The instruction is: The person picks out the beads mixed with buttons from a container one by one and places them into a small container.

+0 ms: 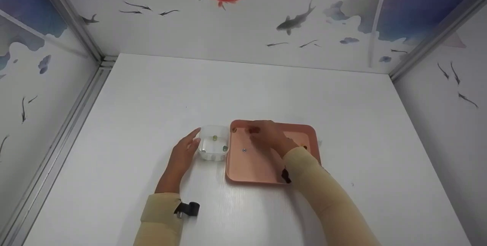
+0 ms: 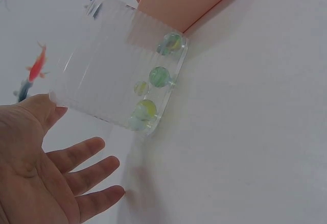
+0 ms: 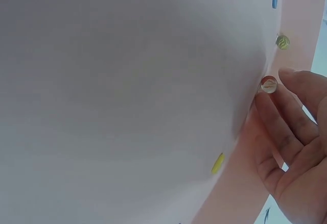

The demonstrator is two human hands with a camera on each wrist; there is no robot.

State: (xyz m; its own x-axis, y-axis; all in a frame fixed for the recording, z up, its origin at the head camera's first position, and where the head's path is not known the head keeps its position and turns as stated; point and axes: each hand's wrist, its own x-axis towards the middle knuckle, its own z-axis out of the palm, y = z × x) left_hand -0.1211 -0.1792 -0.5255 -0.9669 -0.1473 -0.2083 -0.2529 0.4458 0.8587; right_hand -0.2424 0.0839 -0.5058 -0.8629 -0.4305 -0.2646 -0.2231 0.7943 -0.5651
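Observation:
My left hand (image 1: 185, 154) rests against the left side of a clear plastic box (image 1: 214, 157). In the left wrist view its fingers are spread and fairly straight, touching a box corner. Several glass marbles lie in the box, among them a green marble (image 2: 159, 76). My right hand (image 1: 267, 135) reaches over the far-left part of a pink tray (image 1: 251, 175). Between its thumb and fingers is a clear marble with red and white swirls (image 3: 269, 84), by the tray's wall. A yellow-green swirled marble (image 3: 282, 42) sits close by. Another small marble (image 1: 244, 149) lies farther forward on the tray.
The box stands directly left of the tray on a white table (image 1: 152, 97). A yellow sliver (image 3: 217, 163) and a blue sliver (image 3: 275, 0) show on the tray. Fish-patterned panels (image 1: 243, 25) enclose the table behind and on both sides.

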